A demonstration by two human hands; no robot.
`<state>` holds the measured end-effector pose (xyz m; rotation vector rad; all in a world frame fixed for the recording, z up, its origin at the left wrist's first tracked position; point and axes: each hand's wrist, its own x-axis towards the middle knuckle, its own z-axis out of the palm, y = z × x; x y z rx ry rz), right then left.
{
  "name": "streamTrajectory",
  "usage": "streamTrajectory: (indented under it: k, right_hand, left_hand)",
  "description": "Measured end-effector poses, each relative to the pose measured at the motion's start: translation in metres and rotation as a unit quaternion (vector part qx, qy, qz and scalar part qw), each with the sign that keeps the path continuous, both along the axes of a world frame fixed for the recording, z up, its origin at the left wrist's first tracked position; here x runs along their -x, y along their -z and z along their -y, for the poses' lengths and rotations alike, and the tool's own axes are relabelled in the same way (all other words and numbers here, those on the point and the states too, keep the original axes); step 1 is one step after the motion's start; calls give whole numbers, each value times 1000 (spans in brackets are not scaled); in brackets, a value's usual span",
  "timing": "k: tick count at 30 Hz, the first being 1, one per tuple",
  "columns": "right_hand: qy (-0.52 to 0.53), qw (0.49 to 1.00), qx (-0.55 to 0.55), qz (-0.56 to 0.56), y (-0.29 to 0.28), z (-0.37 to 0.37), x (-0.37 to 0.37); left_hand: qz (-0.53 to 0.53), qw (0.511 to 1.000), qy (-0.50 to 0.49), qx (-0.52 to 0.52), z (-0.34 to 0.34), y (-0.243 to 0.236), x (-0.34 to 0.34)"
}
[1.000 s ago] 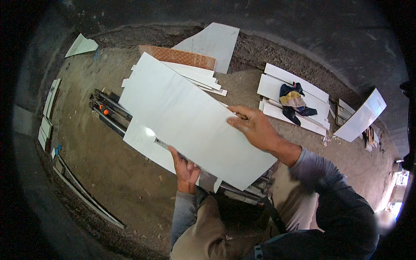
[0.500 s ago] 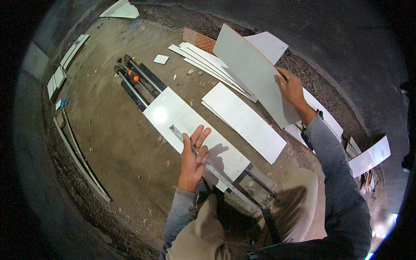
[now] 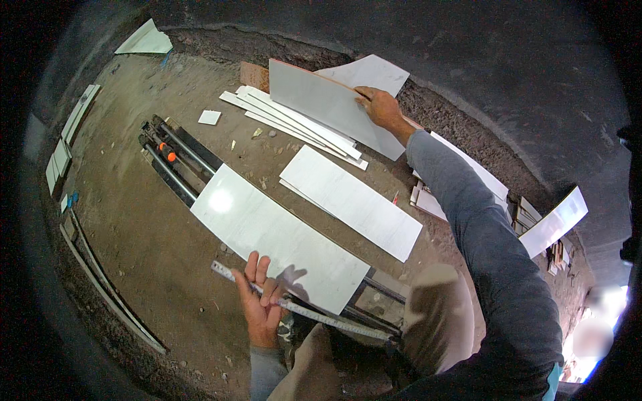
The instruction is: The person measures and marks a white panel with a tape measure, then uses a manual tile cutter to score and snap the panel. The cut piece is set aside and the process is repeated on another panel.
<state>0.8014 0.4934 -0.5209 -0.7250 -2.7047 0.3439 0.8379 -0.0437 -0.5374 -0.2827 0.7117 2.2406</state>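
My right hand [image 3: 382, 110] grips the top edge of a grey-backed tile [image 3: 314, 97], held tilted on edge at the back among white tiles. My left hand [image 3: 262, 304] has its fingers curled loosely round an extended tape measure [image 3: 324, 319], which reaches down toward my knee. Just beyond that hand, a white tile [image 3: 264, 234] lies across a tile cutter [image 3: 184, 152] with steel rails and an orange knob [image 3: 167, 152]. Two long white tiles [image 3: 351, 204] lie stacked to the right of the cutter.
Several narrow white strips [image 3: 294, 123] lie behind. More tile pieces [image 3: 555, 220] stand and lie at the right. Thin strips [image 3: 110, 287] and short tiles [image 3: 58, 170] run along the left. A dark wall [image 3: 481, 60] and rough trench edge bound the floor. My knees are beside the cutter.
The tile both hands held over the cutter has moved away to the back in my right hand. My left hand released it and moved lower, keeping the tape measure. The view has shifted.
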Motion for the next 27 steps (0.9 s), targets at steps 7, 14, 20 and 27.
streamTrajectory:
  k: [7,14,20,27]
  right_hand:
    - [-28,999,-11,-32,18,-10,9]
    - [-12,999,0,-41,40,-1,3]
    - [60,998,24,-3,54,39,-1]
    - [39,990,0,-135,72,28,14]
  left_hand:
    - [7,1000,-5,-29,9,7,1]
    - [24,999,-28,-30,14,9,-3]
    - [28,999,-33,-29,11,13,1]
    - [-58,980,-86,169,20,27,-6]
